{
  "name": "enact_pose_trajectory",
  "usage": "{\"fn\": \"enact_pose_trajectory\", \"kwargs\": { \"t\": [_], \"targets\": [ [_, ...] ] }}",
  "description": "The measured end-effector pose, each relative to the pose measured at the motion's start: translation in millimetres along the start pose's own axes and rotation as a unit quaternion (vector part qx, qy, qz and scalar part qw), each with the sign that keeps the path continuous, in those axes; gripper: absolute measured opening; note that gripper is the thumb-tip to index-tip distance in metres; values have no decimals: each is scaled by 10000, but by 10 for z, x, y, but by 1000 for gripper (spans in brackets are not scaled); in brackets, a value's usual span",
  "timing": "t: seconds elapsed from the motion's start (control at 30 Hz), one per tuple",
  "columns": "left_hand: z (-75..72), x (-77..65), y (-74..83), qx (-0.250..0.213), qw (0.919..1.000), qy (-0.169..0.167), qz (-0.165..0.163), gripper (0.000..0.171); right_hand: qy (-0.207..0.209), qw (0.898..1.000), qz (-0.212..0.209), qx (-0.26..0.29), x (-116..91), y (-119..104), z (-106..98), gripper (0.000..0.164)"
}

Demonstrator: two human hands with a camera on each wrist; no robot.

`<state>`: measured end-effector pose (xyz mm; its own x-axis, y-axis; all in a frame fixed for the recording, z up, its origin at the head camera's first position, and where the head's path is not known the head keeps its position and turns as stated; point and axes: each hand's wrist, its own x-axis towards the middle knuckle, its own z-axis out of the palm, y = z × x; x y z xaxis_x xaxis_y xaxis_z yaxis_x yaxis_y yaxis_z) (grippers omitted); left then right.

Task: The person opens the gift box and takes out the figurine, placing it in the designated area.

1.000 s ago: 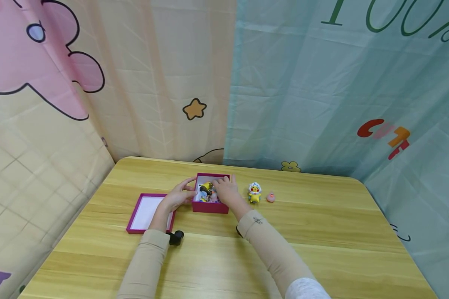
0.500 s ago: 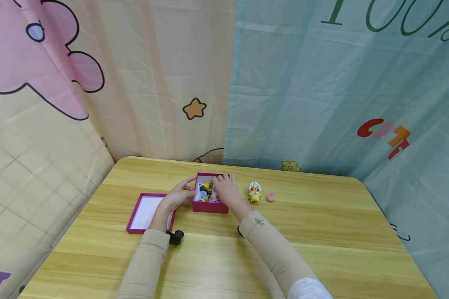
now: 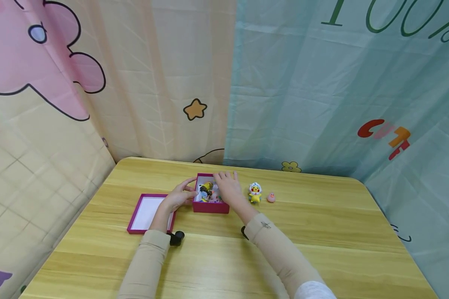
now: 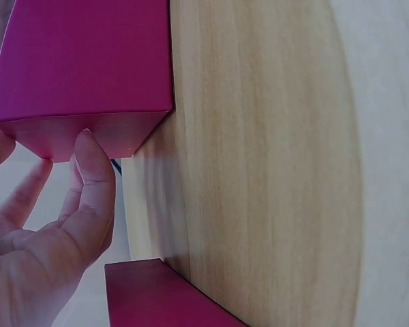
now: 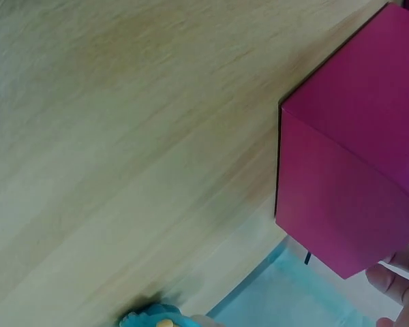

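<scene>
A small magenta box [image 3: 210, 207] with its top off holds several little toy figures [image 3: 206, 193]. My left hand [image 3: 177, 196] is at its left side; in the left wrist view a fingertip touches the box's side wall [image 4: 61, 133], and the other fingers reach its far edge. Over the box's right part lies my right hand [image 3: 228, 189], its fingers at the right and back rim. The right thumb is hidden, and I cannot tell whether this hand holds a toy. In the right wrist view, the right fingers [image 5: 394, 283] show bent at the box edge.
The magenta lid [image 3: 147, 213] lies inside up, left of the box, partly under the left forearm. Right of the box stand a yellow figure with a white hood [image 3: 255, 193] and a small pink duck [image 3: 271, 197]. Printed curtains [image 3: 292, 104] hang behind the wooden table [image 3: 321, 232].
My right hand has shifted slightly right and toward the box's back rim, with its forearm following. The left hand, the lid and the two toys outside the box have stayed put.
</scene>
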<state>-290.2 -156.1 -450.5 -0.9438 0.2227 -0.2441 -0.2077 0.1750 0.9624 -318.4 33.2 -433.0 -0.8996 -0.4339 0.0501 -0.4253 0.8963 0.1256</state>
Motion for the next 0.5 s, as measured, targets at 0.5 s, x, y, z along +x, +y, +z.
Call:
{"fn": "enact_pose_trajectory", "kwargs": {
  "t": [0.5],
  "targets": [
    [-3, 7, -5, 83, 10000, 19, -18, 59, 1065, 9938, -174, 257, -233, 194, -195, 44]
  ]
}}
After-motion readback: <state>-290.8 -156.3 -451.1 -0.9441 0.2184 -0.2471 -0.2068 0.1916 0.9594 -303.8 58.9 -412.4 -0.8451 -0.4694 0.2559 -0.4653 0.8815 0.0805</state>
